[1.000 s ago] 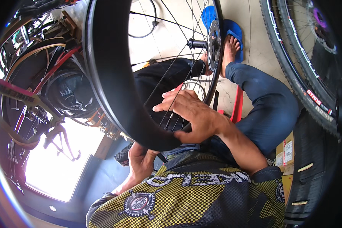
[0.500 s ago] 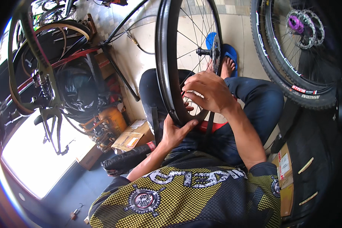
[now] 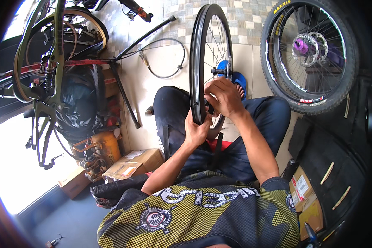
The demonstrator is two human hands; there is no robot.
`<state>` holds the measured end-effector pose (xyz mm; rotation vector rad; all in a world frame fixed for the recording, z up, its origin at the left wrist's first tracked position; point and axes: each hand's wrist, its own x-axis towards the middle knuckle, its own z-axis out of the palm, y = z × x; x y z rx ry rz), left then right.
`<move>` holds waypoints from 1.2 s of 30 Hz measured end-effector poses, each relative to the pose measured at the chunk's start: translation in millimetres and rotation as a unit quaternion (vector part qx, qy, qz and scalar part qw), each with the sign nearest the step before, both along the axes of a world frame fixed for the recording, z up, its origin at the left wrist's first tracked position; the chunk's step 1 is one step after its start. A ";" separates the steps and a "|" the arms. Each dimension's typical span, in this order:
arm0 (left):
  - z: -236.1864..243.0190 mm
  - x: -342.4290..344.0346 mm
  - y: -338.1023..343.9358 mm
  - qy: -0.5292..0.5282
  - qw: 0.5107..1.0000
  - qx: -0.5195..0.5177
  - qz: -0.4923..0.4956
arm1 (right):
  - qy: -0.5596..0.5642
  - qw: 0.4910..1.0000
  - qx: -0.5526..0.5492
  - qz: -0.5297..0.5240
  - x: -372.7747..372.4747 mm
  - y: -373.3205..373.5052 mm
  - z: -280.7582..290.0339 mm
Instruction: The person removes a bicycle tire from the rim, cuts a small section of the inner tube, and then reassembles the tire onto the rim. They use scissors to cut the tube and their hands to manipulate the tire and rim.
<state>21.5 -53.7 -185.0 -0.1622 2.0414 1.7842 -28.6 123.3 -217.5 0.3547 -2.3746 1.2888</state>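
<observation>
A spoked bicycle wheel [image 3: 197,53] with a bare black rim and no tyre stands upright between my knees, its rim channel facing me and leftward. My left hand [image 3: 197,129] is wrapped round the lower part of the rim, thumb on the near side. My right hand [image 3: 225,97] is beside the rim's inner edge, among the spokes, with fingers bent and drawn together. Whatever those fingertips pinch, if anything, is hidden or too small to make out. A black axle end [image 3: 217,71] and a brake disc [image 3: 230,66] show at the hub, beyond my right hand.
Two tyred wheels [image 3: 273,89] with purple hubs lean at the right. A green bike frame [image 3: 58,53] hangs at the left, near an orange cylinder [image 3: 107,144] and a cardboard box [image 3: 132,163]. A black tube [image 3: 128,99] and a cable [image 3: 182,62] lie ahead.
The view has shifted, and the wheel appears more upright and farther from me. My right fingers have drawn together closer to the rim. My left hand has closed further round it.
</observation>
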 end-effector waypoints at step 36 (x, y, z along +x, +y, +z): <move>-15.7 -11.2 23.2 0.120 0.992 -0.041 -0.027 | -0.124 0.987 0.100 -0.036 9.6 23.4 34.5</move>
